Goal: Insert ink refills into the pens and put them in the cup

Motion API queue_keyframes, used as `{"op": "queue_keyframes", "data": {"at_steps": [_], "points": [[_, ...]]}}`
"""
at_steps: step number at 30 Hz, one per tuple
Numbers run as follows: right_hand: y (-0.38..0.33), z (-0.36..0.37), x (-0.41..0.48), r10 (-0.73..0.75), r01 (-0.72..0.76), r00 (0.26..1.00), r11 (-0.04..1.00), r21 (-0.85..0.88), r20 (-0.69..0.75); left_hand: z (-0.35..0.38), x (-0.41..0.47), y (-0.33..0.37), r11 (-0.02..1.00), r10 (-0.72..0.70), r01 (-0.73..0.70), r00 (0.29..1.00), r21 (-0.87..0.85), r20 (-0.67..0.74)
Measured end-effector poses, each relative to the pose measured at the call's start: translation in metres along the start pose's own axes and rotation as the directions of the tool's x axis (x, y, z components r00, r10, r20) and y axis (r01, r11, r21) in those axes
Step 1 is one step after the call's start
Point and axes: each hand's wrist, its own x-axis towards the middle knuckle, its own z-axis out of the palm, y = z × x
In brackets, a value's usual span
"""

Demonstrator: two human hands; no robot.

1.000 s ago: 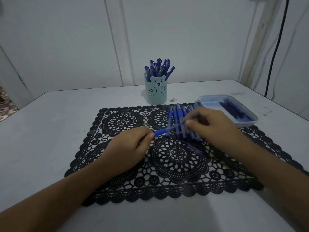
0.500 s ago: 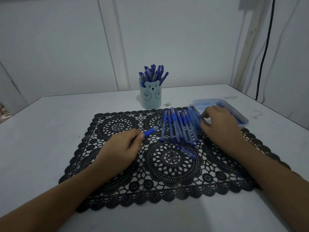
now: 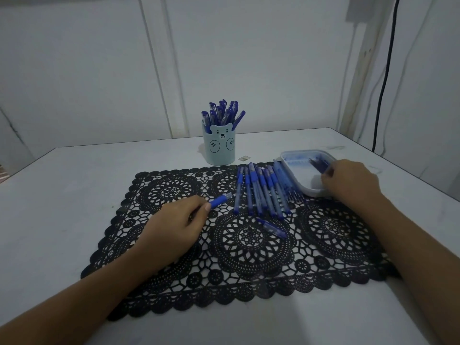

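My left hand (image 3: 178,225) rests on the black lace mat (image 3: 244,245) and grips a blue pen barrel (image 3: 220,199), whose open end points up and right. My right hand (image 3: 348,181) reaches into the pale blue tray (image 3: 296,168); its fingers sit at the dark ink refills (image 3: 317,163), and I cannot see whether it holds one. A row of several blue pens (image 3: 261,190) lies on the mat between my hands. A loose pen cap (image 3: 272,228) lies just below them. The bear-faced cup (image 3: 219,145) behind the mat holds several pens.
The white table (image 3: 62,195) extends around the mat, with its far edge against a white wall. A small pale scrap (image 3: 243,158) lies right of the cup. A black cable (image 3: 384,78) hangs down at the far right.
My right hand left the pen that both hands held, moved right past the row of pens, and now reaches into the tray. My left hand keeps the barrel.
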Motion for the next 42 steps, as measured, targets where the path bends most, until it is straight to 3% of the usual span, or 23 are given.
{"op": "queue_keyframes", "data": {"at_steps": [4, 9, 33, 38, 42], "points": [[-0.001, 0.002, 0.007, 0.089, -0.093, 0.989, 0.995, 0.034, 0.116, 0.0, 0.0, 0.0, 1.0, 0.004, -0.004, 1.0, -0.012, 0.006], [-0.003, 0.0, 0.008, 0.13, -0.133, 0.984, 0.991, 0.018, 0.118, 0.001, 0.001, -0.001, 1.0, 0.019, -0.019, 1.0, -0.01, -0.005], [-0.003, -0.004, 0.013, 0.111, -0.114, 0.972, 0.994, -0.001, 0.206, 0.002, 0.001, -0.003, 0.999, 0.041, -0.041, 0.999, 0.012, 0.001], [-0.004, -0.001, 0.009, 0.113, -0.117, 0.984, 0.993, 0.024, 0.136, 0.002, 0.001, -0.004, 0.999, 0.037, -0.037, 0.999, -0.007, 0.003], [-0.012, -0.006, 0.007, -0.022, 0.018, 1.0, 0.983, 0.184, 0.015, 0.001, 0.0, -0.004, 0.999, 0.042, -0.042, 0.999, -0.01, -0.004]]}}
